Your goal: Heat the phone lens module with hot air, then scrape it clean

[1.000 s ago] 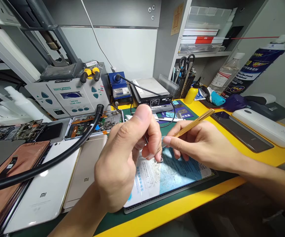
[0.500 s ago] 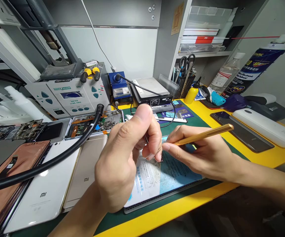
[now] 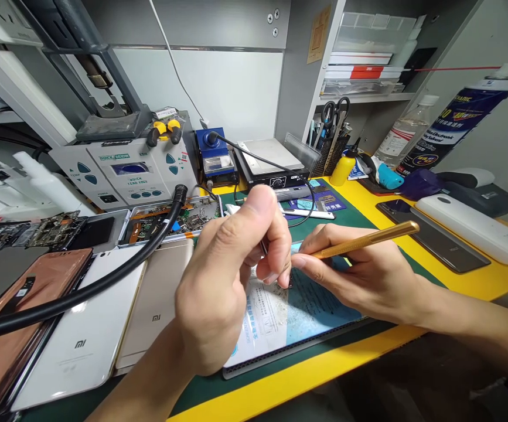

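Observation:
My left hand (image 3: 231,281) is closed, its fingers curled round a small dark-edged piece (image 3: 290,282) that is mostly hidden behind them. Between the thumb and fingers of my right hand (image 3: 359,275) is a gold pen-like tool (image 3: 368,239); its back end points up and right, and its tip is hidden near my left fingertips. Both hands are close together over a blue and white printed box or pad (image 3: 315,310) lying on the green mat (image 3: 205,394).
Phone backs (image 3: 82,328) and a thick black hose (image 3: 117,278) lie at left, before a rework station (image 3: 135,176). Behind are a tray of parts (image 3: 196,215) and a flat plate device (image 3: 271,159). Phones (image 3: 429,234), a yellow bottle (image 3: 342,169) and a spray can (image 3: 460,123) stand or lie right.
The whole view has shifted slightly. Both hands keep nearly the same pose and hold, with my left wrist a little further right.

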Tool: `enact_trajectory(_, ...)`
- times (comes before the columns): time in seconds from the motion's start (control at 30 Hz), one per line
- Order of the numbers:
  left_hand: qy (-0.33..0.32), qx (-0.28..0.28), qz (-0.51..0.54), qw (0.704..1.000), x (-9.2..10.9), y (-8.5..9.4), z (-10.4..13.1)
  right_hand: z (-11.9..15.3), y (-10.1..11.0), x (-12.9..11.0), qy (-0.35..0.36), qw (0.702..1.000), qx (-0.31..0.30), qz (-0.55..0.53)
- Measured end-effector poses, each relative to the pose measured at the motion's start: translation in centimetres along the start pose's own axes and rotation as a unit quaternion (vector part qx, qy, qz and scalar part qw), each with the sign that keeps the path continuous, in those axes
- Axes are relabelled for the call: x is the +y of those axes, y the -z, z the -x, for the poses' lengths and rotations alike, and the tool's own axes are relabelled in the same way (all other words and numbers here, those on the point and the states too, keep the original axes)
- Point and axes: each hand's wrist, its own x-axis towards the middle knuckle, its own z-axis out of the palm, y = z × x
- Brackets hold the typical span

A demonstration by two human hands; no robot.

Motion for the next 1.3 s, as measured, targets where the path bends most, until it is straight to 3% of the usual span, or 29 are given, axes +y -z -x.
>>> enact_trajectory(0.3, 0.004, 0.013, -0.008, 1.0, 0.0, -0.1, -0.2, -0.1, 0.0, 0.1, 0.013, 1.0, 0.005, -0.001)
enact_trajectory(0.7, -0.047, 0.027, -0.058, 0.997, -0.4, 0.2, 0.3, -0.1, -0.1, 0.3, 0.056, 0.998, 0.018, 0.021)
enact_trajectory(0.9, -0.094, 0.012, -0.069, 0.993, -0.8, 0.6, 0.2, 0.0, -0.4, 1.1, 0.15, 0.986, 0.048, 0.057)
enact_trajectory(1.3, -0.072, 0.018, -0.077, 0.994, -0.8, 0.4, 0.1, 0.0, -0.5, 1.1, 0.173, 0.983, 0.025, 0.065)
